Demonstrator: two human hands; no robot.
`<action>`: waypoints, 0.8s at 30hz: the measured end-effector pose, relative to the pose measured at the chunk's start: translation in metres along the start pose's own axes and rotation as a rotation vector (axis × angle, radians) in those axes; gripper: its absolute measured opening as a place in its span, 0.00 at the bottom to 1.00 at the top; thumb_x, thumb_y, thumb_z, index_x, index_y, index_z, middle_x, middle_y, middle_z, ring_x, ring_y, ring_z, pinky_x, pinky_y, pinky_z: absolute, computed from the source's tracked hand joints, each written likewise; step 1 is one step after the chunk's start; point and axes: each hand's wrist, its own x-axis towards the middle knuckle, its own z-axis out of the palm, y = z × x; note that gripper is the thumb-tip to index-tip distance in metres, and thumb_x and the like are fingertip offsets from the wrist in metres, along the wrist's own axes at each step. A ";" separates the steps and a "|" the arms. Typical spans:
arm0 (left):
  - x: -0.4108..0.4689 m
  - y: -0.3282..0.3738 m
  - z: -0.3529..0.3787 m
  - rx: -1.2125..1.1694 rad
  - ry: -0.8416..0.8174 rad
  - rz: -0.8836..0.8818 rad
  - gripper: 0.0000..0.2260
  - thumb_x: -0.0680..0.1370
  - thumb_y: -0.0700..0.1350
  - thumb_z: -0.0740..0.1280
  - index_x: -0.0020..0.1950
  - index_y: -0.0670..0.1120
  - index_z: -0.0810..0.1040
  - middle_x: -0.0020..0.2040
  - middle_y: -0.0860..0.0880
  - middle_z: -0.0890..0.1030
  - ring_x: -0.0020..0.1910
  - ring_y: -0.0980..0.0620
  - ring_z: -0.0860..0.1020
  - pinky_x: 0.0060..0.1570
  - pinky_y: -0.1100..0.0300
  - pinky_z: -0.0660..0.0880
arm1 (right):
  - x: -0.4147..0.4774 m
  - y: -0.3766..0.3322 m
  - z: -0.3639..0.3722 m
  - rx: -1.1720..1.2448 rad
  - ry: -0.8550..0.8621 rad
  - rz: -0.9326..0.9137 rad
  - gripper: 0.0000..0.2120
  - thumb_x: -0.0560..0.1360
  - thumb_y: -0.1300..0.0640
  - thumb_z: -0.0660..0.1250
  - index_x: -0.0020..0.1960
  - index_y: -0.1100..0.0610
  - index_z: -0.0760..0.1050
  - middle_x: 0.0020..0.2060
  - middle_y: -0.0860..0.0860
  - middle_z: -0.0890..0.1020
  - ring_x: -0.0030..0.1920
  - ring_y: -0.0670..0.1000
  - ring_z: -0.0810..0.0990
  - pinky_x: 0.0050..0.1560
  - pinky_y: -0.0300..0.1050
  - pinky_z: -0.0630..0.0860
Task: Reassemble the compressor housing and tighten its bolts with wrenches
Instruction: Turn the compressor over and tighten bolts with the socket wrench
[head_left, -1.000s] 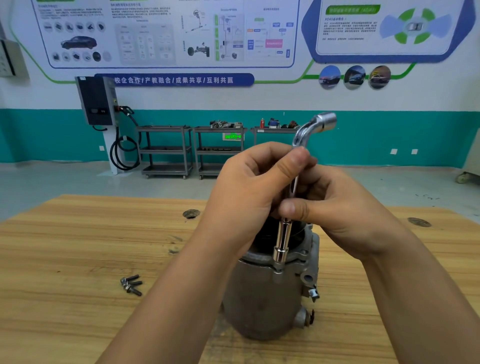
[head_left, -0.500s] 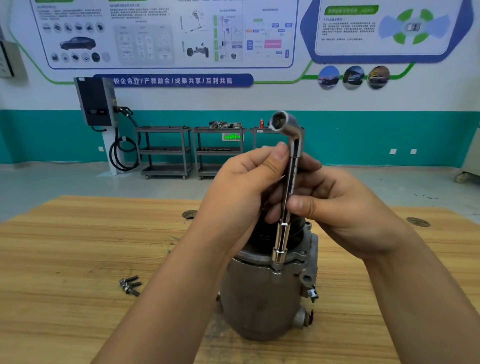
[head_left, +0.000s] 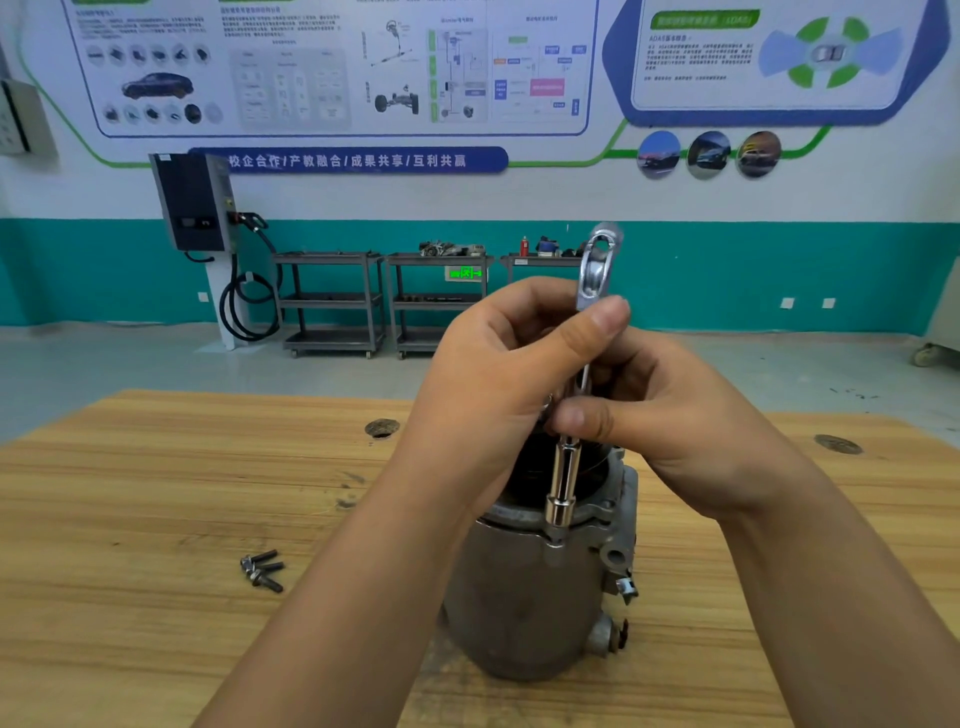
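Observation:
A grey metal compressor housing (head_left: 524, 597) stands upright on the wooden table (head_left: 130, 519), near its front edge. A chrome L-shaped socket wrench (head_left: 563, 493) stands upright with its lower socket on a bolt at the housing's top flange. My left hand (head_left: 498, 384) grips the upper shaft, thumb pressed just under the bent head (head_left: 597, 265). My right hand (head_left: 654, 410) pinches the shaft lower down between thumb and fingers. The housing's open top is mostly hidden behind my hands.
Three loose bolts (head_left: 262, 569) lie on the table left of the housing. Two round holes (head_left: 382, 428) (head_left: 837, 444) mark the tabletop further back. Metal carts (head_left: 332, 301) and a wall charger (head_left: 195, 202) stand far behind, past the table.
The wrench has turned about its upright shaft: its bent head pointed right, then left, and now faces away toward the wall. Both hands stayed on the shaft; the housing did not move.

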 end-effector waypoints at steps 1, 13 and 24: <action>0.000 -0.001 0.000 -0.005 0.012 0.000 0.01 0.68 0.44 0.70 0.37 0.49 0.81 0.38 0.49 0.81 0.39 0.53 0.79 0.39 0.61 0.77 | 0.000 0.000 0.000 -0.022 0.004 0.001 0.13 0.63 0.60 0.72 0.47 0.59 0.79 0.41 0.59 0.80 0.44 0.52 0.80 0.46 0.44 0.78; -0.001 0.001 -0.003 0.044 -0.038 0.007 0.07 0.73 0.46 0.64 0.38 0.48 0.80 0.38 0.50 0.82 0.32 0.52 0.75 0.28 0.64 0.71 | 0.000 0.002 -0.004 0.017 -0.067 -0.036 0.05 0.68 0.57 0.69 0.43 0.54 0.81 0.37 0.50 0.83 0.41 0.46 0.82 0.42 0.35 0.76; -0.003 0.002 0.000 0.056 -0.053 -0.006 0.12 0.75 0.49 0.61 0.39 0.50 0.83 0.40 0.44 0.79 0.31 0.48 0.67 0.22 0.66 0.63 | 0.001 0.007 -0.009 0.128 -0.088 -0.031 0.08 0.66 0.55 0.69 0.44 0.55 0.83 0.38 0.52 0.85 0.42 0.49 0.84 0.44 0.38 0.78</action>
